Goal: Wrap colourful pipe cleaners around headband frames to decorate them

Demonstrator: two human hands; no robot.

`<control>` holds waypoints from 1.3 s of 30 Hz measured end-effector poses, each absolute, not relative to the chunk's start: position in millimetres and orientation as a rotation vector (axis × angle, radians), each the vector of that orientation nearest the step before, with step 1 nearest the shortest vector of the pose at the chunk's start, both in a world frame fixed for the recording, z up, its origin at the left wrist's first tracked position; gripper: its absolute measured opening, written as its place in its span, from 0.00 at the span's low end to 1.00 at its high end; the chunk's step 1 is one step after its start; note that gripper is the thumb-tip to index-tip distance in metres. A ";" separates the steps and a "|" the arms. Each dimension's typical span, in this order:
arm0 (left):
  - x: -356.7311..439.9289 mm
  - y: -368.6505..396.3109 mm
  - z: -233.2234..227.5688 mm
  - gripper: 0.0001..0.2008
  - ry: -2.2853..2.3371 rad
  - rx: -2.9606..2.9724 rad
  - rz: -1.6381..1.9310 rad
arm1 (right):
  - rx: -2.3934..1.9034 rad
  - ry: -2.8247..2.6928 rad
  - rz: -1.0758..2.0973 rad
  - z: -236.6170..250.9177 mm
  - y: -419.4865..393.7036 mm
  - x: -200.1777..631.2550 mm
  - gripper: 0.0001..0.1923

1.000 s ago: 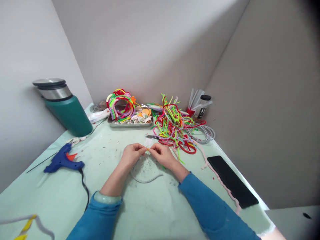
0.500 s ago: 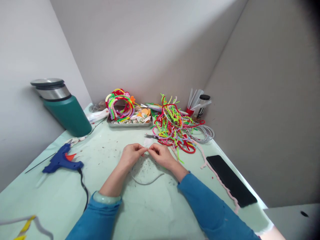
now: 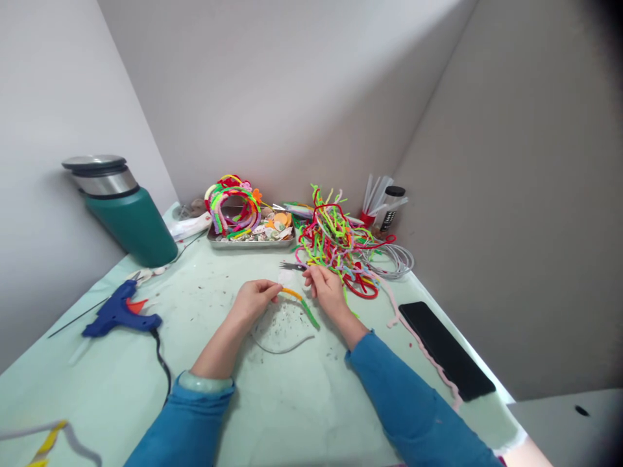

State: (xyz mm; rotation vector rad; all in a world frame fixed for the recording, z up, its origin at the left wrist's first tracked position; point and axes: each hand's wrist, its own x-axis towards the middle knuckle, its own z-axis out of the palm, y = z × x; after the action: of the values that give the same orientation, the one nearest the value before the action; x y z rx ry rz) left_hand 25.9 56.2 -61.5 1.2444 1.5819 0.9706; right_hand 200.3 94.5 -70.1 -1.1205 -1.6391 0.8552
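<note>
My left hand [image 3: 253,299] pinches the end of a white plastic headband [image 3: 280,344] that curves over the table, with an orange-and-green pipe cleaner [image 3: 300,303] wound onto it at my fingertips. My right hand [image 3: 325,288] has let go of the pipe cleaner and hovers with its fingers apart, close to small scissors [image 3: 292,265] and the edge of a tangled pile of coloured pipe cleaners [image 3: 341,245].
A blue glue gun [image 3: 119,312] with a black cord lies at the left, a green flask [image 3: 124,211] behind it. At the back stand a metal tray [image 3: 250,239] of wrapped headbands and shells, and a cup of glue sticks [image 3: 374,204]. A black phone [image 3: 445,350] lies at the right.
My right hand left the pipe cleaner and moved back and right toward the scissors and pile. The orange-and-green pipe cleaner now shows, trailing from my left fingertips.
</note>
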 end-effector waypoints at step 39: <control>29.7 35.6 -62.8 0.18 1.684 1.579 0.900 | -1.340 -1.704 0.207 -56.9 101.6 269.5 0.16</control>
State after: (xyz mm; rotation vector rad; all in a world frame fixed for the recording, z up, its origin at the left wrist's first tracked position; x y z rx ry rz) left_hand 29.7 35.6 -62.8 1.5787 1.6837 0.8997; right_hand 269.5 101.6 -56.9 -1.3400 -1.7044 0.2072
